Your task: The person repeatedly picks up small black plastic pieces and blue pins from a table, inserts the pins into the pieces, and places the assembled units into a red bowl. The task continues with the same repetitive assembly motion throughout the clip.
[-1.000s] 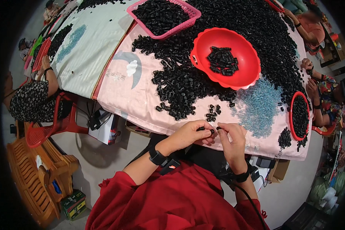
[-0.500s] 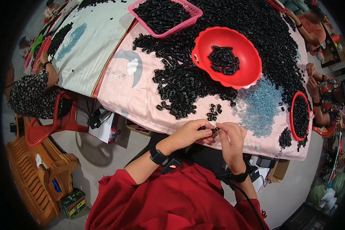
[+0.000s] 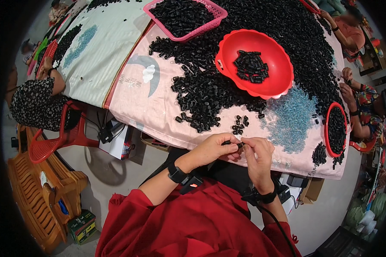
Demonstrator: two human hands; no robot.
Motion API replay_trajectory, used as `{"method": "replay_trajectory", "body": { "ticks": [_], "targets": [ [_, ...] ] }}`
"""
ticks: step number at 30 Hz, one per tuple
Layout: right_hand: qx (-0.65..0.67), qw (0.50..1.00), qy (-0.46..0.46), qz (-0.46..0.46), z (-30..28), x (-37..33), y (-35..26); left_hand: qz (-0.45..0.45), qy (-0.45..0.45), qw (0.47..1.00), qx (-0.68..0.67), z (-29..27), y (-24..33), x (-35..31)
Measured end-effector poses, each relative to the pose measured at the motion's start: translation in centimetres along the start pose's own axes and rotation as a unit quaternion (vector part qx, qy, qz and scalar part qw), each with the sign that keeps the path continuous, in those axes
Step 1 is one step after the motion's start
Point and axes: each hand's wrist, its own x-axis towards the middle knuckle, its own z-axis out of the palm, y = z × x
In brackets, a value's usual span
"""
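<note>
Black piece [image 3: 240, 145], small and partly hidden, sits between our left hand [image 3: 212, 150] and right hand [image 3: 260, 157] at the worktop's [image 3: 158, 115] near edge; each grip is narrow, holding it in a pinch.

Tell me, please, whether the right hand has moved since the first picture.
Yes: the right hand has moved slightly left, toward the left hand, judged against the small black pile.

Hands [image 3: 214, 150] pinching black piece [image 3: 240, 145], red bowl [image 3: 275, 55]
</note>
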Motion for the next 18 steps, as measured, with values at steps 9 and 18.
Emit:
{"method": "replay_trajectory", "body": {
  "ticks": [9, 18],
  "targets": [
    [-0.012, 1.0, -0.015, -0.006, -0.19, 0.05, 0.01, 0.008, 0.004, 1.0, -0.003, 0.08, -0.26, -0.04],
    [-0.048, 0.999, -0.018, 0.003, -0.69, -0.21, -0.33, 0.035, 0.016, 0.998, 0.049, 0.58, 0.22, -0.5]
  ]
}}
